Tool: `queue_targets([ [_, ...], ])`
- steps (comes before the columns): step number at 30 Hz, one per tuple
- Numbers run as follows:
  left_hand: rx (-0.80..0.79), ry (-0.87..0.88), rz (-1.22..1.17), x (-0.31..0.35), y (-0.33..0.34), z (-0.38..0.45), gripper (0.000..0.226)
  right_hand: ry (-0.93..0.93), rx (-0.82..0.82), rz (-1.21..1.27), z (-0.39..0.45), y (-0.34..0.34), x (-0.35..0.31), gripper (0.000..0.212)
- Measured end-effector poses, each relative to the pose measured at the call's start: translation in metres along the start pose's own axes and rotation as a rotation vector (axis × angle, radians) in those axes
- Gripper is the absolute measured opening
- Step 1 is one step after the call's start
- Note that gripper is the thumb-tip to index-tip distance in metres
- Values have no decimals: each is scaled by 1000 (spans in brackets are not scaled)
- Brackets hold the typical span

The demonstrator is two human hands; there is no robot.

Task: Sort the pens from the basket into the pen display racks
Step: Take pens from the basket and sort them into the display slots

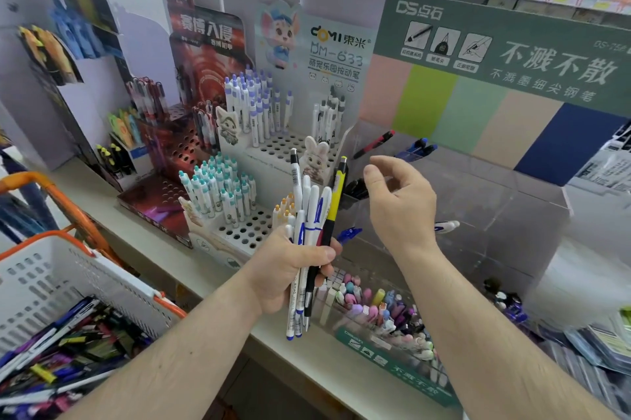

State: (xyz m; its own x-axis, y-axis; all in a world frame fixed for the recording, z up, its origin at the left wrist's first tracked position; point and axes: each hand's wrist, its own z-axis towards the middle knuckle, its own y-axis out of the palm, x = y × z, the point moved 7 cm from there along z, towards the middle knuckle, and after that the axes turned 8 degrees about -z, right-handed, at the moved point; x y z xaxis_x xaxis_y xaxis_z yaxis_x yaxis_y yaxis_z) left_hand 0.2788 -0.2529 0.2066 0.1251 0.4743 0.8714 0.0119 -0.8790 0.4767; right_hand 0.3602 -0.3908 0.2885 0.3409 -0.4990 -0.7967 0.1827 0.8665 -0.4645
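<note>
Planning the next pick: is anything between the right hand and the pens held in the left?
Nothing visible. The right hand hangs empty just right of the pen bundle that the left hand grips, with only open air between them.

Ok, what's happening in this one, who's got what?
A person stands at a shop counter sorting pens. The left hand grips a bunch of pens, mostly white plus one yellow-and-black, held upright. The right hand hovers empty, fingers loosely curled, in front of the clear rack. The white basket at lower left is full of mixed pens. The white tiered rack has many open holes.
</note>
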Motion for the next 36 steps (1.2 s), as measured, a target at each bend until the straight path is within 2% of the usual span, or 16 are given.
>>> queue_targets([
  [3,-50,-45,23,-4,10,0,16,133,-198,187,-11,7,1,27],
  [6,-92,-69,111,-8,20,0,18,215,-239,284,-19,7,8,24],
  [9,-90,-88,110,-12,25,1,19,272,-151,316,-24,-6,19,21],
  [14,3,-103,-7,-14,23,9,14,384,95,442,-30,-39,40,22],
  [18,11,-105,-113,-17,32,14,16,446,184,521,-37,-51,51,18],
  [24,-117,-137,-295,-20,51,23,33,626,201,694,-46,-55,69,20],
  [28,-264,-180,-383,-19,71,27,66,704,159,772,-49,-55,73,21],
  [32,-337,-197,-479,-15,87,30,66,749,166,828,-51,-58,75,17],
  [34,-356,-192,-477,-12,91,33,65,720,254,866,-47,-69,75,17],
  [36,-361,-175,-480,-9,92,35,64,626,425,844,-38,-92,73,19],
])
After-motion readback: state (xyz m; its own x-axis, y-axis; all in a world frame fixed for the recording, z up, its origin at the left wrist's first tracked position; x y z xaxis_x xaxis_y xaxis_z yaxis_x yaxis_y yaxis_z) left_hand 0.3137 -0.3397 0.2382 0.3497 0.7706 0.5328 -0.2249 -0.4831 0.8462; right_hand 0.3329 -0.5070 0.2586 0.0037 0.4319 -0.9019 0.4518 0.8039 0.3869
